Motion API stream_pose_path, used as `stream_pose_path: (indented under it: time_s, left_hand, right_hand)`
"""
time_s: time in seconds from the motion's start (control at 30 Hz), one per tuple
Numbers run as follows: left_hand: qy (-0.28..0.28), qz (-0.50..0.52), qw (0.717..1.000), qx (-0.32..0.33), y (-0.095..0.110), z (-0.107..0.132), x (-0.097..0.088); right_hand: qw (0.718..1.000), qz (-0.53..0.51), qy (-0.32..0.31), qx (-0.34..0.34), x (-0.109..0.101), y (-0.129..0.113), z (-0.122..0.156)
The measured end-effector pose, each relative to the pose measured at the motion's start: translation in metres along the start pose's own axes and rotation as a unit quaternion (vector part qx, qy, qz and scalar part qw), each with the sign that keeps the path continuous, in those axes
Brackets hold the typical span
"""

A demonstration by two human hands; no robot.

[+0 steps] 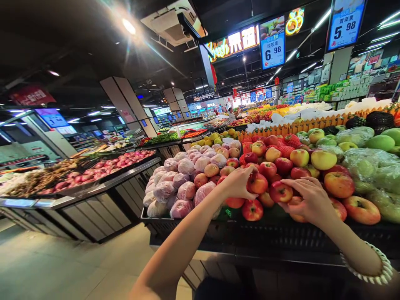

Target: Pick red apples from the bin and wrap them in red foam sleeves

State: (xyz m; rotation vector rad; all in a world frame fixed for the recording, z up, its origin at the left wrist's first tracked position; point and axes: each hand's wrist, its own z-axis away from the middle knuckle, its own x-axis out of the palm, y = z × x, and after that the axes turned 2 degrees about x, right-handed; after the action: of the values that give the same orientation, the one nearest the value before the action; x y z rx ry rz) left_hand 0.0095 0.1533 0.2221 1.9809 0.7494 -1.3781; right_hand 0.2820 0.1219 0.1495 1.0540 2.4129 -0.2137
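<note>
Plainly, Your Left Hand (238,183) and Right Hand (310,201) Were Both Full

You had a red-and-yellow apple (257,183) between the thumb and fingers of your left hand, and a darker red apple (280,192) pinched the same way in your right; whether either was clear of the pile, you could not tell. A loose apple (252,210) lay just below your left hand, nearer to you. Wrapped fruit (186,166) was heaped left of that hand, while bagged green fruit (367,162) sat beyond and right of the other. A beaded bracelet (381,266) circled your right wrist, above the counter (218,255).
</note>
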Motion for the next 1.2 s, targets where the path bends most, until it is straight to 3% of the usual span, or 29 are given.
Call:
stream_pose_path:
  time_s: [0.17,0.37,0.53,0.63,0.73,0.8,0.87,1.03,1.13,1.2]
  left_hand:
    - [0.072,0.023,0.997,-0.033,0.000,0.004,0.004]
    - [0.119,0.073,0.990,-0.025,0.010,-0.005,0.009]
    - [0.145,0.093,0.985,-0.018,0.019,-0.015,0.015]
    - [0.148,0.098,0.984,-0.016,0.022,-0.019,0.019]
    - [0.146,0.100,0.984,-0.012,0.023,-0.021,0.022]
    - [0.143,0.099,0.985,-0.008,0.024,-0.023,0.025]
    - [0.136,0.094,0.986,-0.013,0.026,-0.025,0.028]
    - [0.102,0.066,0.992,-0.037,0.033,-0.040,0.038]
    - [0.070,0.041,0.996,-0.037,0.040,-0.052,0.041]
    - [0.045,0.023,0.998,-0.036,0.046,-0.056,0.043]
  right_hand:
    - [0.995,-0.057,-0.083,-0.015,0.002,-0.002,0.012]
    - [0.993,0.031,-0.114,-0.009,0.006,-0.014,0.028]
    - [0.993,-0.002,-0.117,-0.006,0.015,-0.016,0.033]
    - [0.969,-0.084,-0.225,0.061,0.013,-0.012,0.015]
    - [0.902,-0.103,-0.395,0.139,0.008,-0.013,-0.011]
    - [0.873,-0.080,-0.449,0.174,0.007,-0.017,-0.019]
    - [0.884,-0.068,-0.427,0.178,0.009,-0.019,-0.012]
    - [0.974,-0.031,-0.211,0.070,0.019,-0.021,0.040]
    - [0.993,0.005,-0.120,0.018,0.020,-0.029,0.055]
    - [0.996,0.023,-0.080,0.042,0.017,-0.039,0.058]
